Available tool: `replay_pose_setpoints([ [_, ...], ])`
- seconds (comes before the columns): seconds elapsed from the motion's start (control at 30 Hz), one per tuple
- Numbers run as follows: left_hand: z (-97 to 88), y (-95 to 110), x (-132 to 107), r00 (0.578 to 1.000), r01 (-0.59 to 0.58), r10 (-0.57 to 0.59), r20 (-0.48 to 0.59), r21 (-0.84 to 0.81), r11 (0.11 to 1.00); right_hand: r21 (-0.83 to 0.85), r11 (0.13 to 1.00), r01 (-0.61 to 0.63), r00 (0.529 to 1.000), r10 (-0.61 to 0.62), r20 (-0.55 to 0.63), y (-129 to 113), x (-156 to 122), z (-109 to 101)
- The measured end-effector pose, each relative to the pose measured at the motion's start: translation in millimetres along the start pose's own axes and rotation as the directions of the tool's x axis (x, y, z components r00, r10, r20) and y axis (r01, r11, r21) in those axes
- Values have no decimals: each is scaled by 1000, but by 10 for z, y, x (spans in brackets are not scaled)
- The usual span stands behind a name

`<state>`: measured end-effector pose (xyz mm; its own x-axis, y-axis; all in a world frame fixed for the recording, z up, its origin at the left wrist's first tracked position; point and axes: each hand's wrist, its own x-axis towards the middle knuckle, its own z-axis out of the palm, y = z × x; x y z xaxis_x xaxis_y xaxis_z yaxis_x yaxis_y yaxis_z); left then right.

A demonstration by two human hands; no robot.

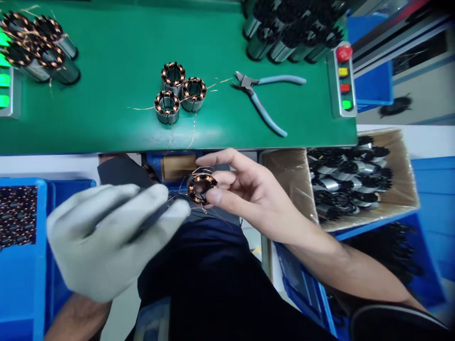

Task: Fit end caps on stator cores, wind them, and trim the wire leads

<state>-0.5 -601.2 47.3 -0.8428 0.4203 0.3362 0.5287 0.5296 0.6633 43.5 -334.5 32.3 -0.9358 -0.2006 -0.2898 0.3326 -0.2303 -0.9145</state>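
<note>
A motor stator (196,189) with copper windings and loose wire ends is in my right hand (245,194), which is bare. The thumb and fingers grip its ring from the right, over my lap and in front of the bench edge. My left hand (113,232) wears a white glove. Its fingers are drawn together and point at the stator's left side, where thin copper wires stick out. Whatever lies between the gloved fingertips is too small to make out. Three wound stators (167,108) stand together on the green bench, with loose wires trailing from them.
Pliers-like cutters (254,87) with light blue handles lie spread on the green bench (121,61). More wound stators (59,57) stand at the left, unwound cores (284,42) at the back right. A button box (343,80), a lined carton (401,175) and blue bins (23,284) flank me.
</note>
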Motion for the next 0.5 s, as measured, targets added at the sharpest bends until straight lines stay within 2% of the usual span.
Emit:
replay_pose_setpoints([
  [0.03,15,-31,13,989,-144,142,30,92,985,14,1000,-4,1000,5,-8,7,7,-8],
  [0.1,129,-141,-2,930,-367,354,99,209,906,77,997,-11,1000,11,-7,16,14,-32],
  [0.17,336,-292,-73,909,-411,388,155,165,897,162,987,5,1000,-7,11,19,8,-71],
  [0.23,556,-430,-181,931,-312,285,226,90,946,218,975,38,998,-46,32,16,-16,-111],
  [0.3,691,-492,-277,964,-99,93,248,15,995,205,977,59,998,-65,22,9,-51,-132],
  [0.37,692,-445,-313,978,126,-110,176,-81,989,145,987,74,997,-75,-4,12,-82,-124],
  [0.4,653,-382,-301,977,191,-173,124,-151,970,109,991,80,997,-79,-15,21,-89,-110],
  [0.5,520,-119,-179,978,205,-210,17,-302,931,42,995,96,995,-95,-17,81,-75,-52],
])
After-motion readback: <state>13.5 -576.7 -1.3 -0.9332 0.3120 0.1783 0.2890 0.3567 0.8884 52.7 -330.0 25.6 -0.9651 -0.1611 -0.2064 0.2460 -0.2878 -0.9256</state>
